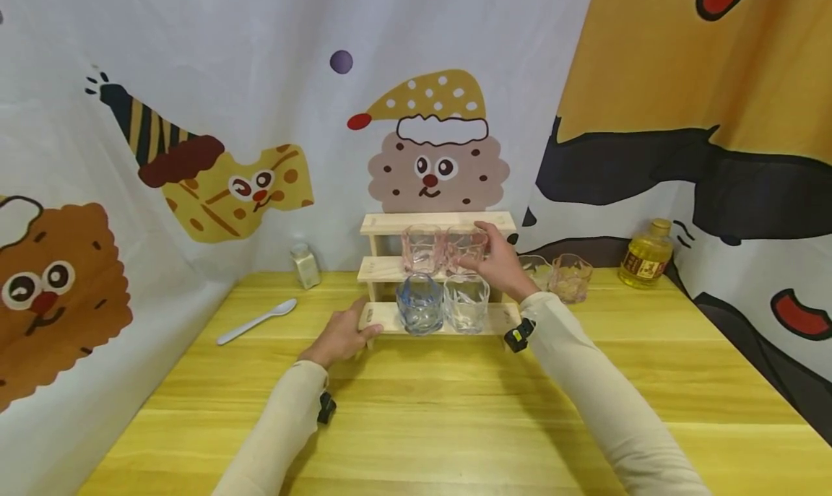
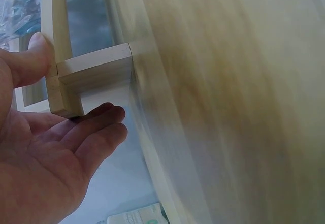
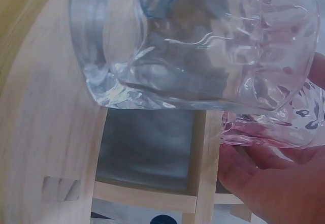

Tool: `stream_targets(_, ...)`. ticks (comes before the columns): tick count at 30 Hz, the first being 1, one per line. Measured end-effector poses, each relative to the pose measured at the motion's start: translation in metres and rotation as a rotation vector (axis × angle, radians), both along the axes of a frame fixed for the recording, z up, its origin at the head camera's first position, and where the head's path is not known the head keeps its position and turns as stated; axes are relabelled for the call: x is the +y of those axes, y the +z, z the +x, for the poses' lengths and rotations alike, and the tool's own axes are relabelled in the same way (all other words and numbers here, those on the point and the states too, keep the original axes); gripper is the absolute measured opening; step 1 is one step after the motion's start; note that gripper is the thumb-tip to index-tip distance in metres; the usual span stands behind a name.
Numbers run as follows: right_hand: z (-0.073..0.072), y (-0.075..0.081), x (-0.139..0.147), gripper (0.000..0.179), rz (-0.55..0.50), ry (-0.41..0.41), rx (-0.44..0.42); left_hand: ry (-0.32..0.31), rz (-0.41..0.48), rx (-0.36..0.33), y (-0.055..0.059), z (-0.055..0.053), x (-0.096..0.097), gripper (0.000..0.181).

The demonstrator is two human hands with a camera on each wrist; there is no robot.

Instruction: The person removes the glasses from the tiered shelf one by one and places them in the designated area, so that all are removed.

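A three-tier wooden display stand [image 1: 435, 223] stands on the table. At the left end of its lowest tier, my left hand [image 1: 339, 333] grips the wood, thumb on the front edge and fingers beneath, as the left wrist view shows. My right hand [image 1: 499, 261] holds the right-hand pink glass [image 1: 464, 245] on the middle tier, fingers around its side. Another pink glass [image 1: 422, 247] stands close to its left. On the lowest tier are a blue glass [image 1: 421, 305] and a clear glass [image 1: 466, 305]; the clear one partly covers the held glass in the right wrist view.
Right of the stand are a clear tumbler [image 1: 536, 268] and a pinkish tumbler [image 1: 572, 278], with an oil bottle [image 1: 646, 256] farther right. A white spoon [image 1: 256, 323] and a small jar [image 1: 305, 266] lie and stand to the left. A printed curtain [image 1: 338, 135] hangs behind.
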State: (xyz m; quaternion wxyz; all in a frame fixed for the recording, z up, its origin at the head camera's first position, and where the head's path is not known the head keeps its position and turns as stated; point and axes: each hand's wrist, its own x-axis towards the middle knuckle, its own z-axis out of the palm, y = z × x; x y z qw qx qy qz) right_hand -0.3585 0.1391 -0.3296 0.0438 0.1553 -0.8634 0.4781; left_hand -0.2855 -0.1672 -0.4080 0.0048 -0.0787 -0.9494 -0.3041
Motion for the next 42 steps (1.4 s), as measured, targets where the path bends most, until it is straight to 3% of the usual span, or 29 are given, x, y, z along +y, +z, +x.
stream_targets(16,0.001,-0.005,0.003,0.084,-0.007,-0.063,0.104,0.003,0.001,-0.008,-0.001,-0.001,0.001,0.072)
stream_targets(23,0.003,-0.002,0.013,0.086,-0.004,-0.078,0.097,0.011,0.024,-0.018,-0.002,0.0,0.0,0.073)
stream_targets(42,0.027,0.002,0.086,0.085,0.073,-0.189,0.127,0.003,0.011,-0.006,-0.001,0.001,-0.001,0.073)
